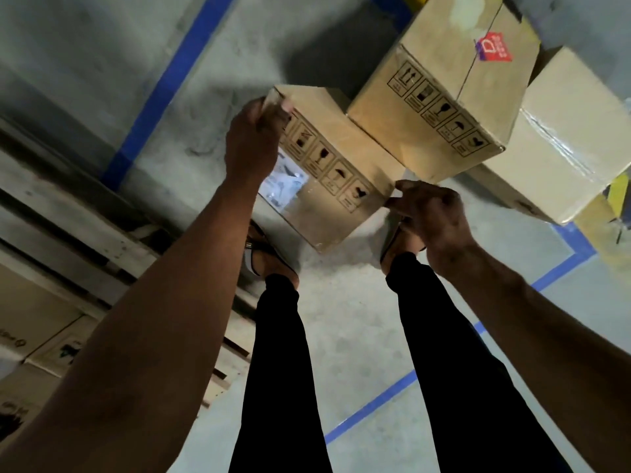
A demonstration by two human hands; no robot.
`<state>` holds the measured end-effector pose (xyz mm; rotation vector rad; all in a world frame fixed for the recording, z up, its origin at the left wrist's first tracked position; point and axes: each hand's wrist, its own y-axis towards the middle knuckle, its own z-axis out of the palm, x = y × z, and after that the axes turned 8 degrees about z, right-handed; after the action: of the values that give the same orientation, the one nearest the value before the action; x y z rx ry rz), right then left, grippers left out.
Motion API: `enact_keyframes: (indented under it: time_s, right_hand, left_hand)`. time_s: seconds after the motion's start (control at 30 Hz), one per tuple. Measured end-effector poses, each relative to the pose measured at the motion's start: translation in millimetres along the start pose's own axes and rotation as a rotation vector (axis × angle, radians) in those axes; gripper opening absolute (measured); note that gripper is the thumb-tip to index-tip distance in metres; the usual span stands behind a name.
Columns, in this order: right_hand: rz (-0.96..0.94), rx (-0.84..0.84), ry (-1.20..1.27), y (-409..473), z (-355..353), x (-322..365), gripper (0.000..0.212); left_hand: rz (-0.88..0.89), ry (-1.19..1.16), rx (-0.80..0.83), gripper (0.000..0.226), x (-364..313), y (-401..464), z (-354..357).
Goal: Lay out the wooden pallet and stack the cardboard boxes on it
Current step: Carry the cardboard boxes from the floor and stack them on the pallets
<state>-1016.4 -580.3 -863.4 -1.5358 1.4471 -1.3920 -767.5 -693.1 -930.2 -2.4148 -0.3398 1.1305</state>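
Box (327, 175) at twelve o'clock, both hands gripping its corners, left hand (252, 145) and right hand (433, 216); pallet (85, 233) lying at nine o'clock, already carrying boxes, more boxes (444, 97) waiting at one o'clock.

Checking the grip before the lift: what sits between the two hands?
Head view: only the cardboard box with handling symbols. The left hand grips its far corner, the right hand its near one.
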Motion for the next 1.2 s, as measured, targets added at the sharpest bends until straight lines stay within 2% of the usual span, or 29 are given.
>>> enact_keyframes:
  time_s: [0.07,0.1,0.13,0.17,0.2,0.27,0.37,0.43,0.5,0.57,0.6,0.67,0.73,0.8,0.87,0.93,1.03,1.1,1.2]
  right_hand:
    - [-0.035,0.078,-0.043,-10,18,8,0.028]
    - [-0.053,0.15,-0.09,-11,26,13,0.031]
    - [-0.047,0.228,-0.161,-13,35,21,0.037]
    - [-0.035,0.279,-0.244,-6,43,25,0.033]
    - [-0.011,0.293,-0.306,1,52,30,0.025]
    - [0.051,0.248,-0.385,19,65,32,0.029]
    - [0.159,0.18,-0.397,52,78,13,0.052]
    - [0.159,0.138,-0.356,68,79,-4,0.07]
    - [0.076,0.089,-0.434,84,78,-14,0.094]
    - [0.03,0.12,-0.501,91,77,-14,0.116]
    - [0.051,0.148,-0.445,96,77,-12,0.121]
    - [0.128,0.171,-0.342,98,79,-6,0.103]
    - [0.115,0.155,-0.395,99,78,-2,0.077]
    - [0.071,0.135,-0.456,92,76,2,0.062]
    - [0.063,0.124,-0.432,80,75,5,0.054]
    - [0.098,0.107,-0.36,68,72,4,0.044]
    - [0.114,0.074,-0.249,54,68,6,0.036]
    - [0.101,0.039,-0.185,55,66,5,0.042]
    - [0.126,-0.086,-0.059,44,66,6,0.058]
  left_hand:
    - [-0.093,0.029,-0.023,0.074,11,16,-14]
    - [-0.127,0.025,-0.012,0.079,16,20,-22]
    - [-0.142,0.0,-0.002,0.074,22,22,-29]
    - [-0.156,-0.036,0.015,0.063,28,23,-37]
    - [-0.167,-0.067,0.025,0.054,35,24,-43]
    - [-0.212,-0.091,0.034,0.039,52,25,-51]
    - [-0.319,-0.145,-0.009,0.022,72,16,-57]
    - [-0.395,-0.201,-0.051,0.027,83,5,-61]
    - [-0.497,-0.29,-0.078,0.032,98,-5,-62]
    - [-0.617,-0.389,-0.093,0.043,113,-15,-59]
    - [-0.664,-0.422,-0.093,0.048,120,-20,-59]
    - [-0.772,-0.502,-0.067,0.069,137,-33,-60]
    - [-0.857,-0.607,-0.046,0.104,162,-46,-60]
    - [-0.862,-0.672,-0.073,0.118,190,-54,-61]
    - [-0.876,-0.705,-0.117,0.105,176,-72,-71]
    - [-0.794,-0.796,-0.159,0.085,146,-92,-80]
    - [-0.659,-0.895,-0.395,0.074,125,-121,-84]
    - [-0.55,-0.974,-0.533,0.069,117,-136,-86]
    - [-0.431,-1.157,-0.579,0.041,110,-144,-85]
